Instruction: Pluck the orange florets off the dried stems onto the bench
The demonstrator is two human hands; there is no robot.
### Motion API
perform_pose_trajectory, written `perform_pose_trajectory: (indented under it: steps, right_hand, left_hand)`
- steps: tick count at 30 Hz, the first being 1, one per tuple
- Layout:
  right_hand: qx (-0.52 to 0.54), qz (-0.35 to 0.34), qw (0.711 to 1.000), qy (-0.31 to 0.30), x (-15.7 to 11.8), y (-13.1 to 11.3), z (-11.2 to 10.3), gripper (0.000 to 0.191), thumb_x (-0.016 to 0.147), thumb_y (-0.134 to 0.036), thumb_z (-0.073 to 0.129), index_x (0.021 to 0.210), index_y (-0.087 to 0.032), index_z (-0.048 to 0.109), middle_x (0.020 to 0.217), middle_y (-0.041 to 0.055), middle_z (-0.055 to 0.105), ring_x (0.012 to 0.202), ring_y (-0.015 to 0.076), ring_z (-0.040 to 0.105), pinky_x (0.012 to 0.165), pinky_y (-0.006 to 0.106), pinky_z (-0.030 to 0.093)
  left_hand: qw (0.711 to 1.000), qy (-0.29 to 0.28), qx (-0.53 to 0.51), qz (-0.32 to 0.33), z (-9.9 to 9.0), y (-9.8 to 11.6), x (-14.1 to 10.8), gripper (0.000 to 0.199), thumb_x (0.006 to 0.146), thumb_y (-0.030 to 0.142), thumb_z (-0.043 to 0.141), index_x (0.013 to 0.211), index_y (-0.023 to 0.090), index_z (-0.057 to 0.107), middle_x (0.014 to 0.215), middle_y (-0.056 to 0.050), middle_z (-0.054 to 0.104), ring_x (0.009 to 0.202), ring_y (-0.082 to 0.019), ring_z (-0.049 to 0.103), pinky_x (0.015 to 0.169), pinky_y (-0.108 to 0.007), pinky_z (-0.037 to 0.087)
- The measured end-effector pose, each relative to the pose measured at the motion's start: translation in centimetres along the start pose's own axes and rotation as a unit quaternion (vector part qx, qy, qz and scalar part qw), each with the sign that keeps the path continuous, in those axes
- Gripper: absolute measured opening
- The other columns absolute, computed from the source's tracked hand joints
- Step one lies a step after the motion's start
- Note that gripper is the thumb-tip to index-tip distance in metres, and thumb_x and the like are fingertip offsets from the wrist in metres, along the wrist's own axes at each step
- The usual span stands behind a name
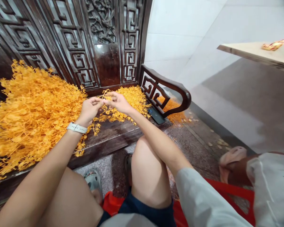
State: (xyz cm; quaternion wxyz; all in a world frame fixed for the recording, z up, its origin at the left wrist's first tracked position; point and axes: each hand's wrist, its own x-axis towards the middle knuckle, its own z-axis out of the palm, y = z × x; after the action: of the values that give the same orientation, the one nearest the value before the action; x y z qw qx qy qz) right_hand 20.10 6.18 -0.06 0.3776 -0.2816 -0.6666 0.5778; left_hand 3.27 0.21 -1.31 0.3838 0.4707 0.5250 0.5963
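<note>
My left hand (88, 110), with a pale watch strap on the wrist, is closed in a pinch, its fingertips meeting those of my right hand. My right hand (119, 103) pinches too. A small yellow plastic sprig (105, 92) shows just above the joined fingertips; the fingers hide the rest of it. To the left rises a big heap of orange-yellow branching plastic sprigs (38, 110) on the dark wooden bench (109, 132). Behind and below my right hand spreads a smaller, lower pile of yellow pieces (132, 97).
A dark phone (156, 115) lies by the bench's curved armrest (183, 96). Orange pieces (175, 110) are heaped on the floor beyond it. A board (251, 52) juts out at the right. Another person's leg and pale clothing (269, 179) are at lower right.
</note>
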Motion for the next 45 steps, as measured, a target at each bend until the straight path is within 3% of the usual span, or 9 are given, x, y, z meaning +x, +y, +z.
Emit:
perform_pose_trajectory:
  steps: [9,16,23,29,35,37,39,42,45]
  right_hand:
    - [-0.015,-0.03,0.999,0.021,0.2,0.6,-0.1,0.035,0.087,-0.044,0.085,0.093,-0.019,0.061,0.066,-0.0043,0.063,0.054,0.0084,0.052,0.052,0.021,0.043]
    - [0.004,-0.069,0.996,-0.052,0.0,0.1,-0.7,0.048,0.079,-0.059,0.087,0.083,-0.016,0.067,0.065,-0.0014,0.067,0.052,0.0076,0.053,0.05,0.021,0.042]
    - [0.085,-0.064,0.991,0.085,2.6,0.1,0.9,0.041,0.08,-0.048,0.09,0.077,-0.018,0.062,0.061,-0.0036,0.062,0.049,0.0072,0.049,0.048,0.021,0.041]
    - [0.076,0.051,0.944,0.317,1.9,0.3,-5.6,0.029,0.095,-0.017,0.069,0.072,-0.019,0.052,0.059,-0.0073,0.046,0.052,0.0049,0.042,0.056,0.017,0.043]
    - [-0.061,0.195,0.977,-0.056,-1.2,2.7,-6.3,0.013,0.073,-0.007,0.084,0.081,-0.012,0.076,0.067,0.0009,0.07,0.056,0.0107,0.061,0.056,0.023,0.05]
    - [-0.115,0.237,0.922,-0.283,-1.1,2.6,-5.9,0.02,0.069,-0.014,0.09,0.086,-0.013,0.079,0.074,0.0026,0.075,0.06,0.0112,0.064,0.057,0.022,0.05]
    - [-0.11,0.245,0.887,-0.376,-0.7,2.1,-6.0,0.029,0.068,-0.025,0.095,0.089,-0.013,0.08,0.079,0.0041,0.078,0.062,0.0113,0.064,0.058,0.022,0.05]
    - [0.032,0.152,0.975,-0.16,0.4,1.1,-6.2,0.039,0.08,-0.045,0.089,0.104,-0.017,0.076,0.095,0.0079,0.079,0.076,0.0144,0.068,0.064,0.024,0.054]
    - [0.172,0.105,0.978,0.055,1.3,0.4,-5.8,0.043,0.091,-0.053,0.078,0.118,-0.021,0.068,0.121,0.0128,0.075,0.098,0.0195,0.07,0.076,0.029,0.059]
  left_hand:
    - [0.996,-0.076,-0.049,-0.002,0.3,0.8,-0.7,0.031,0.075,0.045,0.087,0.08,0.02,0.069,0.084,-0.004,0.073,0.075,-0.015,0.067,0.066,-0.024,0.053]
    - [0.981,-0.124,-0.147,-0.022,0.9,1.8,-0.7,0.058,0.082,0.057,0.084,0.057,0.021,0.046,0.056,0.004,0.04,0.052,-0.009,0.044,0.057,-0.024,0.049]
    - [0.985,-0.042,-0.156,0.052,2.5,2.7,-0.4,0.049,0.088,0.037,0.079,0.057,0.02,0.045,0.054,0.008,0.031,0.047,-0.006,0.034,0.052,-0.021,0.041]
    - [0.966,0.085,-0.206,0.133,-2.6,5.2,0.0,0.047,0.092,0.02,0.069,0.054,0.021,0.041,0.046,0.008,0.027,0.043,-0.008,0.031,0.053,-0.024,0.04]
    - [0.983,0.139,-0.118,0.007,-7.9,2.5,1.1,0.043,0.106,0.025,0.056,0.063,0.017,0.059,0.053,0.002,0.054,0.051,-0.008,0.051,0.056,-0.022,0.043]
    - [0.982,0.16,-0.096,-0.033,-8.1,1.5,1.3,0.042,0.107,0.024,0.055,0.066,0.017,0.06,0.052,0.002,0.056,0.051,-0.008,0.05,0.055,-0.022,0.041]
    - [0.982,0.156,-0.1,-0.032,-7.9,1.2,1.4,0.041,0.107,0.024,0.054,0.066,0.017,0.058,0.051,0.003,0.055,0.052,-0.009,0.05,0.058,-0.022,0.044]
    - [0.988,0.12,-0.096,-0.028,-7.5,1.5,1.1,0.041,0.107,0.026,0.053,0.068,0.018,0.058,0.051,0.003,0.055,0.054,-0.009,0.051,0.062,-0.022,0.047]
    - [0.994,0.084,-0.056,-0.042,-7.0,1.4,0.8,0.04,0.105,0.034,0.059,0.069,0.018,0.059,0.055,0.001,0.058,0.056,-0.01,0.055,0.062,-0.022,0.046]
